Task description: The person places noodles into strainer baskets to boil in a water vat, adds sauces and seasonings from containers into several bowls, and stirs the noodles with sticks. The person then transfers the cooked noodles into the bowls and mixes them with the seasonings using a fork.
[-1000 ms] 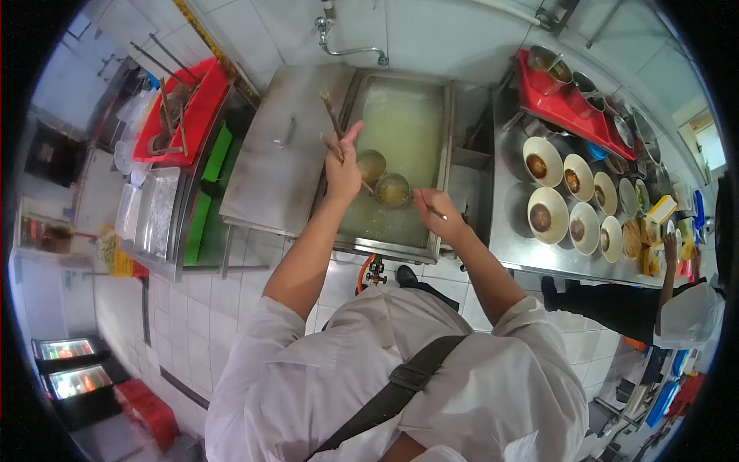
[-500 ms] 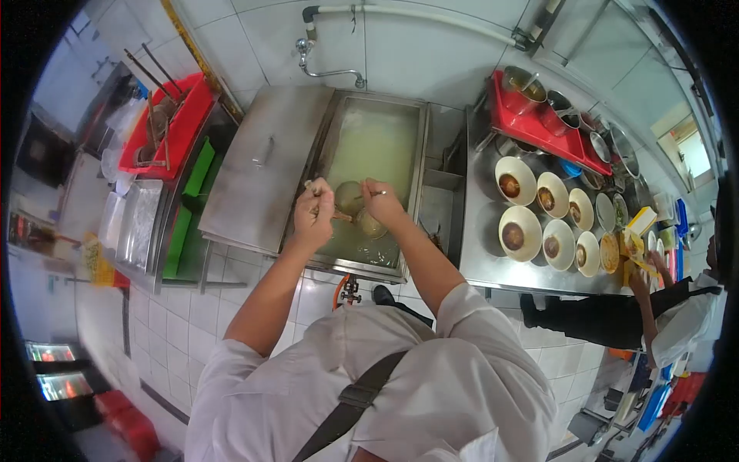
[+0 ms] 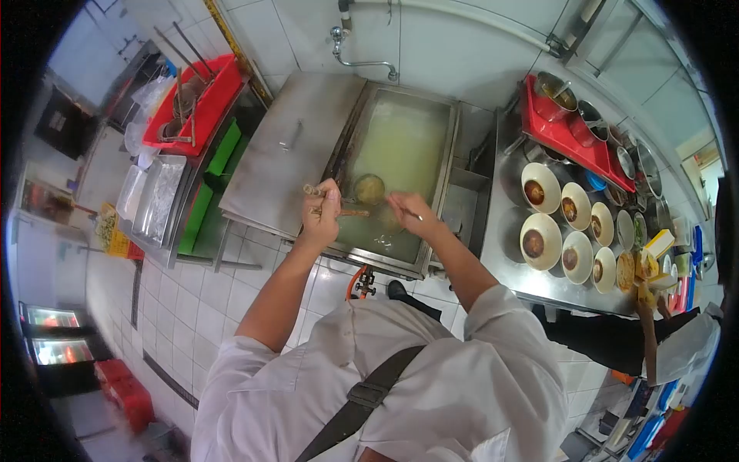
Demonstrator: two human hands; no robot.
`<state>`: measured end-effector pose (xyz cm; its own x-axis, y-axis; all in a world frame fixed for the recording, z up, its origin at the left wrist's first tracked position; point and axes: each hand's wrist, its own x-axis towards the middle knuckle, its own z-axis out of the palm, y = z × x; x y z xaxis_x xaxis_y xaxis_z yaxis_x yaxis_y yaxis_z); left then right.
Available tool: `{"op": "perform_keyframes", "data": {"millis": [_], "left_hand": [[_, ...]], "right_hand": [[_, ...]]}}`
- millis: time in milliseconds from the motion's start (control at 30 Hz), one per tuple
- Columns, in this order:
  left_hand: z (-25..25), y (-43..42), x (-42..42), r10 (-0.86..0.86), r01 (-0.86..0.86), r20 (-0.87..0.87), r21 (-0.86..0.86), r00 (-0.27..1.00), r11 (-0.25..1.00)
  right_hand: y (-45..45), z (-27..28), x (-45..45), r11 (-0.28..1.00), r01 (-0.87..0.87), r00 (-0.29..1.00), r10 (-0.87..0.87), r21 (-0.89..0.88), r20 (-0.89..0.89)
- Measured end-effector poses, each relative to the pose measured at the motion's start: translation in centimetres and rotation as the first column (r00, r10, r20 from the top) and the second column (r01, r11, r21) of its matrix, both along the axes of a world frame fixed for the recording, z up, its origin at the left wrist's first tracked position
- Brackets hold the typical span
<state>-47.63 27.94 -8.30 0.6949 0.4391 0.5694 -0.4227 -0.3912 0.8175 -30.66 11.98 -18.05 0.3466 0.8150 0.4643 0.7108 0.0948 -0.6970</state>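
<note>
My left hand (image 3: 322,215) is closed round the wooden handles (image 3: 352,212) of noodle strainers, above the near left part of a steel boiling tank (image 3: 452,165). One strainer basket (image 3: 369,189) holds pale noodles at the surface of the cloudy water. A second basket (image 3: 389,222) sits lower in the water, nearer me, and is hard to make out. My right hand (image 3: 412,209) grips thin sticks that look like chopsticks (image 3: 414,217), just right of the baskets. Their far ends are blurred.
A steel lid (image 3: 308,131) covers the left part of the unit. On the right, a counter (image 3: 500,262) carries several bowls (image 3: 541,242) with brown sauce and a red tray (image 3: 539,127) of pots. Another person's hand (image 3: 653,302) is at its far end. A tap (image 3: 366,65) hangs behind.
The view has shifted, so the scene sits farther right. One basket with noodles now shows more clearly at the water's surface. My right hand has moved slightly away from the baskets, to the right.
</note>
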Motion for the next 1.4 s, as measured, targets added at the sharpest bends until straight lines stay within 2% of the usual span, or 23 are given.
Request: {"op": "perform_keyframes", "data": {"millis": [133, 200, 333, 400, 433, 500, 533, 600, 633, 700, 733, 800, 833, 900, 933, 1000, 1067, 1133, 1167, 1233, 1267, 1333, 1400], "left_hand": [[0.0, 0.6, 0.2, -0.054, 0.053, 0.024, 0.048, 0.998, 0.997], [0.2, 0.4, 0.6, -0.079, 0.079, 0.003, 0.013, 0.997, 0.997], [1.0, -0.1, 0.2, -0.150, 0.142, -0.120, -0.074, 0.981, 0.987], [0.1, 0.0, 0.2, -0.129, 0.120, -0.117, -0.076, 0.985, 0.990], [-0.1, 0.2, 0.3, -0.105, 0.096, -0.115, -0.079, 0.988, 0.992], [0.5, 0.0, 0.3, -0.112, 0.105, -0.101, -0.066, 0.989, 0.992], [0.5, -0.2, 0.1, -0.120, 0.114, -0.096, -0.063, 0.988, 0.991], [-0.3, 0.2, 0.3, -0.146, 0.139, -0.073, -0.086, 0.987, 0.986], [-0.5, 0.4, 0.5, -0.169, 0.163, -0.051, -0.112, 0.984, 0.980], [0.0, 0.3, 0.9, -0.149, 0.146, -0.055, -0.051, 0.987, 0.988], [0.3, 0.3, 0.9, -0.131, 0.132, -0.064, 0.010, 0.989, 0.991], [0.6, -0.1, 1.0, -0.146, 0.146, -0.034, -0.007, 0.989, 0.989], [0.6, -0.2, 1.1, -0.158, 0.158, 0.007, -0.026, 0.987, 0.987], [-0.1, -0.1, 1.0, -0.168, 0.169, 0.013, -0.034, 0.986, 0.985], [-0.4, 0.1, 1.0, -0.173, 0.174, 0.021, -0.038, 0.985, 0.984], [-0.1, -0.1, 0.3, -0.142, 0.142, 0.001, -0.019, 0.990, 0.990], [-0.4, -0.3, -0.5, -0.111, 0.111, -0.015, 0.000, 0.994, 0.994], [-1.3, -0.4, -1.3, -0.126, 0.126, 0.000, 0.016, 0.992, 0.992], [-1.0, -0.6, -1.6, -0.124, 0.124, 0.000, 0.014, 0.992, 0.992], [-0.1, -1.4, -2.6, -0.069, 0.069, -0.093, -0.004, 0.993, 0.998], [-0.6, -1.3, -2.6, -0.074, 0.074, -0.098, -0.007, 0.992, 0.997], [-1.5, -0.2, -1.8, -0.130, 0.130, 0.022, 0.003, 0.991, 0.991], [-0.2, -0.6, -0.7, -0.108, 0.108, -0.022, -0.008, 0.994, 0.994]], "right_hand": [[-0.8, -1.3, 0.3, 0.983, 0.122, 0.986, -0.136, -0.137, -0.096], [2.0, -3.1, -0.4, 0.940, 0.092, 0.995, -0.077, 0.329, -0.059], [2.8, -4.4, -0.6, 0.961, 0.078, 0.958, 0.002, 0.267, -0.285], [0.7, 0.0, -0.1, 0.979, 0.204, 0.977, -0.204, -0.007, -0.056], [-0.2, 1.5, -0.5, 0.979, 0.206, 0.977, -0.206, -0.001, -0.052], [-1.7, 3.2, -1.8, 0.995, -0.007, 0.998, 0.001, -0.102, -0.055], [-1.5, 2.5, -1.7, 0.995, -0.007, 0.998, 0.001, -0.102, -0.057], [-0.3, 0.5, -0.7, 0.943, 0.332, 0.940, -0.329, 0.024, -0.088], [0.5, -0.2, -0.6, 0.943, 0.332, 0.940, -0.329, 0.025, -0.086], [2.5, -1.1, -0.7, 1.000, -0.004, 1.000, 0.004, -0.012, 0.027], [2.9, -0.6, -0.6, 1.000, -0.004, 1.000, 0.004, -0.008, 0.021], [2.7, 0.2, -0.2, 0.952, 0.301, 0.912, -0.306, -0.061, -0.273], [2.2, -0.1, 0.1, 0.951, 0.303, 0.911, -0.309, -0.063, -0.273], [0.7, -1.6, 1.2, 0.997, -0.036, 0.998, 0.039, -0.074, 0.044], [-0.3, -2.2, 1.6, 0.997, -0.037, 0.998, 0.040, -0.074, 0.046], [-3.4, -3.6, 1.5, 0.998, 0.058, 0.845, -0.058, -0.017, -0.532], [-7.7, 3.4, 0.8, 0.965, 0.179, 0.805, -0.256, -0.192, -0.535], [-12.1, 5.8, 0.3, 0.954, 0.213, 0.903, -0.274, -0.209, -0.332], [-13.6, 6.2, -0.7, 0.955, 0.211, 0.903, -0.273, -0.210, -0.331], [-15.8, 6.3, -2.8, 0.936, 0.232, 0.748, -0.345, -0.263, -0.566], [-15.7, 5.9, -3.4, 0.934, 0.235, 0.743, -0.350, -0.267, -0.570], [-14.3, 4.2, -5.1, 0.938, 0.190, 0.891, -0.288, -0.288, -0.350], [-11.1, 2.7, -5.0, 0.966, 0.234, 0.972, -0.230, -0.107, 0.046]]}}
